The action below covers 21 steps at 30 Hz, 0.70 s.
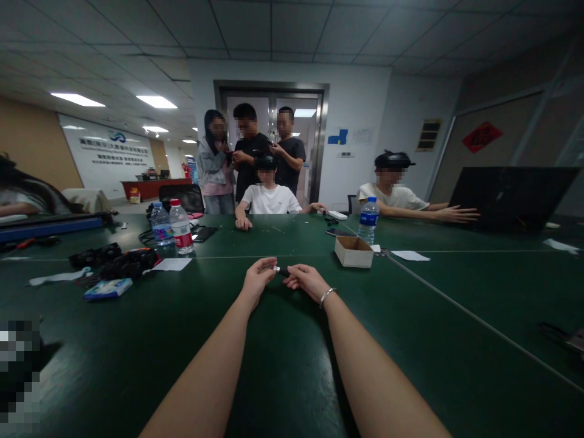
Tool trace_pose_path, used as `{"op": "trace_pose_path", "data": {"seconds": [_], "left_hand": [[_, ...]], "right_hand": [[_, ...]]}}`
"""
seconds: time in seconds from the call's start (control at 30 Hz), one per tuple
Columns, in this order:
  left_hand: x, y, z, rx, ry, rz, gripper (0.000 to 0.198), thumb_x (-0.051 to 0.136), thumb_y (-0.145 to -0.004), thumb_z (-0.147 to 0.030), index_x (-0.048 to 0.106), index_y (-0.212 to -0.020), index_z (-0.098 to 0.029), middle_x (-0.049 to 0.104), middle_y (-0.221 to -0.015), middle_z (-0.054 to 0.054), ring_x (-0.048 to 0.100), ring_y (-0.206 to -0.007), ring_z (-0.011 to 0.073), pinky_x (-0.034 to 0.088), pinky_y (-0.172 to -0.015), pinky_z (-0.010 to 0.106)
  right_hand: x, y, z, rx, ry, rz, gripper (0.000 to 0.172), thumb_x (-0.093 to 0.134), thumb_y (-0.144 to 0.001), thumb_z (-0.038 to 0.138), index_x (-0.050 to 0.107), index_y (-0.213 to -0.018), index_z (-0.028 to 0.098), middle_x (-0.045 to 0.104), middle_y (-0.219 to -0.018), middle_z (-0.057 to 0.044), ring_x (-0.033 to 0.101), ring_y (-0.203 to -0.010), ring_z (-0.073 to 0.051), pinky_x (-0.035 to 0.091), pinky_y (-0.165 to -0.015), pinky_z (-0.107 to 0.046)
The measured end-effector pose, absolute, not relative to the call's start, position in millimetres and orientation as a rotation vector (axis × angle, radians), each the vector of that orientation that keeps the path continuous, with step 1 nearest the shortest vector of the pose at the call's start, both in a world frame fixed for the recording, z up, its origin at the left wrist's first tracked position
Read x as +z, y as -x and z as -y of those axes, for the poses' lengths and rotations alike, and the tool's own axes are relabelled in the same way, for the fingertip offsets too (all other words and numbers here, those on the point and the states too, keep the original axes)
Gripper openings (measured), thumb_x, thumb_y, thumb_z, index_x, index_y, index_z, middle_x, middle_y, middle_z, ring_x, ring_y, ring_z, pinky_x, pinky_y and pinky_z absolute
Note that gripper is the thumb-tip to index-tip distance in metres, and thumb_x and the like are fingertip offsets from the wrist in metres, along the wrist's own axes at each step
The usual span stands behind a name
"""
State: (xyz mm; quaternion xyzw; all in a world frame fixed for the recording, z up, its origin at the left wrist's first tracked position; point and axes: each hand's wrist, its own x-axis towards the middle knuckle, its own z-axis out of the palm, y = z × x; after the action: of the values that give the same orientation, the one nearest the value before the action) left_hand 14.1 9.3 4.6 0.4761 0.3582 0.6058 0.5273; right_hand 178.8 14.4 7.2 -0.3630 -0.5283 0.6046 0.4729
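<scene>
Over the middle of the green table point(292, 340), a small black object with a silver end point(281, 271) is held between my two hands. The fingers of my left hand point(260, 281) are closed at its silver end. My right hand point(308, 281), below a silver bracelet point(327, 296) on the wrist, pinches the dark end. The object is too small to name for certain. An open cardboard box point(353, 252) stands beyond my right hand, to the right.
Two bottles point(181, 228) point(162, 225), black gear point(130, 263), paper point(172, 264) and a blue-white packet point(108, 289) lie left. A bottle point(368, 220), paper point(410, 255) and a large black screen point(511, 194) are right. Several people are across the table.
</scene>
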Motion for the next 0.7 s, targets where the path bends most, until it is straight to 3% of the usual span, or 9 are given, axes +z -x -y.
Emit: {"op": "trace_pose_path", "data": {"seconds": [0.1,0.27,0.43,0.53,0.7], "left_hand": [[5.7,-14.2,-7.9,1.465,-1.077,-0.855,0.042,0.073,-0.056,-0.024,0.061,-0.096,-0.019,0.056,-0.108,0.009,0.055,-0.095,0.0172,0.043,-0.078,0.027],[7.8,-14.6,-5.6,1.403,-1.07,-0.934,0.04,0.071,-0.059,-0.027,0.06,-0.097,-0.017,0.059,-0.095,0.009,0.057,-0.084,0.0155,0.044,-0.075,0.028],[10.5,-11.4,-6.9,1.413,-0.988,-0.838,0.037,0.067,-0.06,-0.015,0.062,-0.096,-0.02,0.057,-0.108,0.009,0.056,-0.091,0.0153,0.045,-0.076,0.025],[6.1,-12.0,-12.7,1.411,-0.919,-0.895,0.029,0.067,-0.064,-0.024,0.062,-0.091,-0.016,0.06,-0.096,0.009,0.057,-0.078,0.0126,0.045,-0.069,0.024],[1.1,-12.8,-14.1,1.356,-1.109,-0.993,0.036,0.068,-0.064,-0.035,0.063,-0.092,-0.014,0.061,-0.083,0.008,0.055,-0.065,0.0109,0.041,-0.057,0.021]], "right_hand": [[6.3,-178.3,-15.6,1.478,0.892,1.291,0.014,0.062,-0.08,0.023,0.057,-0.079,0.01,0.066,-0.064,-0.009,0.059,-0.049,-0.01,0.047,-0.044,-0.014],[4.2,-178.7,-17.7,1.455,0.899,1.305,0.014,0.063,-0.08,0.022,0.057,-0.08,0.01,0.066,-0.063,-0.009,0.06,-0.049,-0.01,0.048,-0.044,-0.014],[5.5,-179.3,-16.4,1.468,0.898,1.301,0.014,0.063,-0.079,0.022,0.057,-0.08,0.009,0.066,-0.064,-0.01,0.06,-0.051,-0.011,0.048,-0.045,-0.015],[5.9,-178.8,-15.9,1.459,0.894,1.289,0.013,0.062,-0.081,0.021,0.057,-0.08,0.009,0.066,-0.063,-0.01,0.06,-0.05,-0.01,0.048,-0.045,-0.014],[4.6,-178.6,-17.9,1.462,0.911,1.29,0.011,0.061,-0.081,0.019,0.057,-0.081,0.009,0.066,-0.063,-0.01,0.06,-0.05,-0.01,0.048,-0.045,-0.014]]}}
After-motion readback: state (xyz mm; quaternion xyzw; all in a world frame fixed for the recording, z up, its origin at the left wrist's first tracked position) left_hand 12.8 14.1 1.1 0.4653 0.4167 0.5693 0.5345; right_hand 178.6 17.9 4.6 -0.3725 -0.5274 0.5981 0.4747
